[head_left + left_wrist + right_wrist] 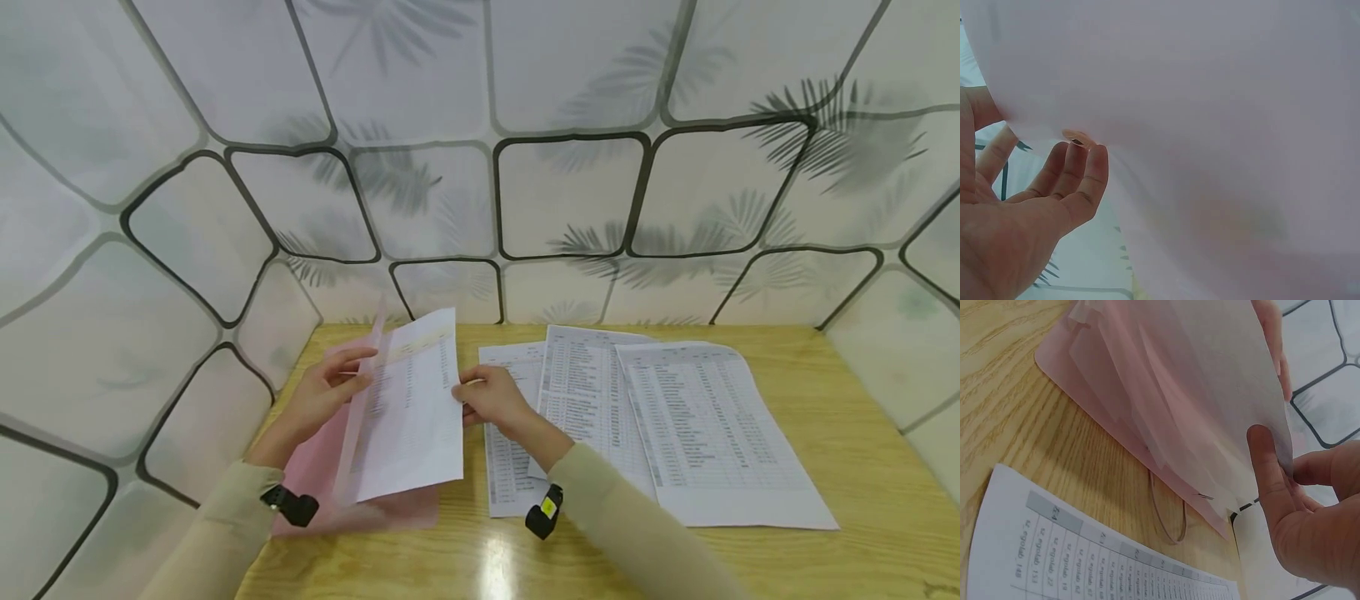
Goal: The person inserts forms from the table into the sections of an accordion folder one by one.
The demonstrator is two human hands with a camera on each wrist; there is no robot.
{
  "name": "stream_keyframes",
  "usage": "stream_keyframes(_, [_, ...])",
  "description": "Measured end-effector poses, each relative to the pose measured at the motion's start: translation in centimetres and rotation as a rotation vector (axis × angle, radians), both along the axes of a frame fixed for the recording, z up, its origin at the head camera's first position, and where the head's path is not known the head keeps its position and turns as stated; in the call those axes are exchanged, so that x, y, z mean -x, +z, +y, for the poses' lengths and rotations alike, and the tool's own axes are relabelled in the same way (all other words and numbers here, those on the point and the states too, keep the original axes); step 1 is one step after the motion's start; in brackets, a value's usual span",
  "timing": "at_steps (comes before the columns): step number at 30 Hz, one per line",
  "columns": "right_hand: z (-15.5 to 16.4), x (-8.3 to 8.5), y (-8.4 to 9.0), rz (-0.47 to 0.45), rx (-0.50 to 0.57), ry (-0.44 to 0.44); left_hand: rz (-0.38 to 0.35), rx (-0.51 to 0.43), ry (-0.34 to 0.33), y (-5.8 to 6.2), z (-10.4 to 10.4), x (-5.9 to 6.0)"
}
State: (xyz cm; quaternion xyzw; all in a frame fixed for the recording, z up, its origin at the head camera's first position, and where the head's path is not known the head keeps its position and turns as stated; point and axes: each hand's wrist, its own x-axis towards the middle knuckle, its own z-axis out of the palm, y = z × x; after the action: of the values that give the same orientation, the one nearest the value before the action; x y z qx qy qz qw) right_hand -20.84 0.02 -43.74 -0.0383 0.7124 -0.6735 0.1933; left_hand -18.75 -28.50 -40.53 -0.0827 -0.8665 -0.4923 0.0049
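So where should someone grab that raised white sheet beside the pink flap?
Probably the right edge of the raised white sheet, pinched from the right, as the right hand does: that thin edge is lifted and uncovered, while the pink flap overlaps its left side.

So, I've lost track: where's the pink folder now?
In the head view, the pink folder is on the left of the table, by the left hand, left of the flat sheets.
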Motion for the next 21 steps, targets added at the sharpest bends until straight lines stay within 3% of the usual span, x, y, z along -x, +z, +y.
stream_keyframes(21, [-3.8, -0.6, -0.7, 0.014, -0.019, 0.057, -0.001, 0.012, 0.01, 0.2, -0.3, 0.1])
